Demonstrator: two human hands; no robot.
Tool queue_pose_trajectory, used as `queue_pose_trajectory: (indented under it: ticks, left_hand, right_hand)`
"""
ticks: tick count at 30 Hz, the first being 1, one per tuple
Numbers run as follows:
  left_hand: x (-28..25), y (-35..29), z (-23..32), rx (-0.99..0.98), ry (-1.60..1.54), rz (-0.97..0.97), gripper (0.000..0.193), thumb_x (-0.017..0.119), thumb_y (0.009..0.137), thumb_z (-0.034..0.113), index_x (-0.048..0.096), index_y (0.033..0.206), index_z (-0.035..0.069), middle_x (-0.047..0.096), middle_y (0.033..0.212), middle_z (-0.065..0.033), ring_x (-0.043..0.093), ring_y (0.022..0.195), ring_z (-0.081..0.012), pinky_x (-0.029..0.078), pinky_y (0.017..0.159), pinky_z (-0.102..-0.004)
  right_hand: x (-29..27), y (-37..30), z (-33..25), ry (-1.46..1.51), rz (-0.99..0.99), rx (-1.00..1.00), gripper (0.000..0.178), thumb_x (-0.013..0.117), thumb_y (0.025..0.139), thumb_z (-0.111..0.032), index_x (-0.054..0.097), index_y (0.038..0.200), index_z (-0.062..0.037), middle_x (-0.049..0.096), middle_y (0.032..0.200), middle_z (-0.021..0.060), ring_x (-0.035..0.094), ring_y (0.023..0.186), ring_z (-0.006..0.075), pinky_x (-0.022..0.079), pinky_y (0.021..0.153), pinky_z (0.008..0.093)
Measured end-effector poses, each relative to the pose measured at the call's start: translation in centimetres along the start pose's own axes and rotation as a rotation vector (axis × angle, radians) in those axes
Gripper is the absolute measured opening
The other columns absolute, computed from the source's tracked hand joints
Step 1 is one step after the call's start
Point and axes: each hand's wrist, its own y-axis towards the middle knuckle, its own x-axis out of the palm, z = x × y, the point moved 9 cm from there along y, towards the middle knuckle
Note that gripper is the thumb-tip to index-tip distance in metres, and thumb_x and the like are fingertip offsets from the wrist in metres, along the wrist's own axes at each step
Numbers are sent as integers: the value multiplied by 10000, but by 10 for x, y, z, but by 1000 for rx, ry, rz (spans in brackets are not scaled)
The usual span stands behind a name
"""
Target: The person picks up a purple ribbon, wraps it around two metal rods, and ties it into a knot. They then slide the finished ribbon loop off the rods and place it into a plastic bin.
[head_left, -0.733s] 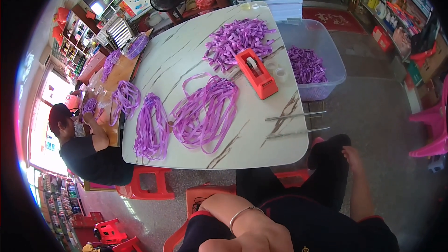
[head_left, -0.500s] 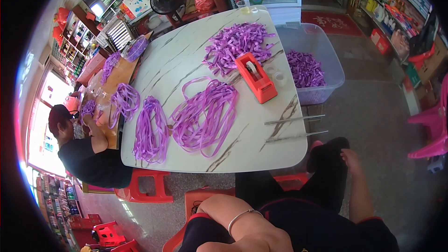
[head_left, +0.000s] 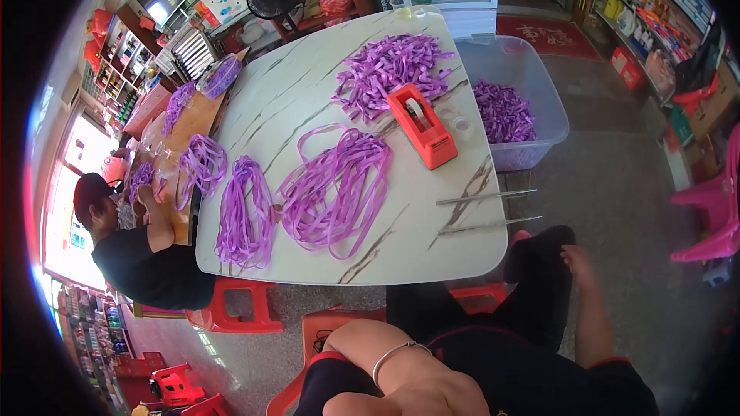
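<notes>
From where I stand, the right hand (head_left: 576, 263) is the nearer one to the two thin metal rods, the upper rod (head_left: 478, 198) and the lower rod (head_left: 491, 224), lying at the right edge of the marbled table (head_left: 416, 258), right of the frame's centre. Both run nearly level across the frame, their right ends lifting slightly and poking out past the tabletop. From that hand's fingers they lie up and to the left, well within the same side of the frame; the hand itself rests against the dark trouser leg (head_left: 532, 262), apart from both rods. Its fingers look loosely bent, but I can't tell whether they are pressed together. The left hand (head_left: 447, 391), past a bracelet (head_left: 397, 356) at bottom centre, is folded back toward the body, farther from the rods, and I can't make out its fingers. Up beyond the rods sits a red tape dispenser (head_left: 425, 142); a loose purple ribbon bundle (head_left: 337, 192) sprawls leftward.
</notes>
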Motion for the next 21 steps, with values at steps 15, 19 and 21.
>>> queue_pose_trajectory:
  ticks: [15,19,21]
  left_hand:
    - [8,-24,14,408,145,182,378,496,890,302,449,1235,155,423,1185,-34,565,966,-160,489,585,-281]
    - [10,-26,17,396,191,318,359,500,885,303,472,1214,162,445,1162,-36,570,959,-153,485,567,-291]
    - [12,-28,17,435,156,307,354,503,881,309,484,1203,164,461,1146,-36,571,956,-153,474,572,-301]
  right_hand:
    - [6,-9,-13,-104,21,26,220,492,868,-171,627,978,-37,605,769,28,498,628,82,410,585,199]
    - [3,-7,-10,-76,18,18,215,495,866,-168,628,974,-38,599,758,25,493,624,82,407,584,200]
    - [1,-8,-9,-70,18,6,213,497,865,-167,627,973,-36,596,753,24,492,623,81,406,583,200]
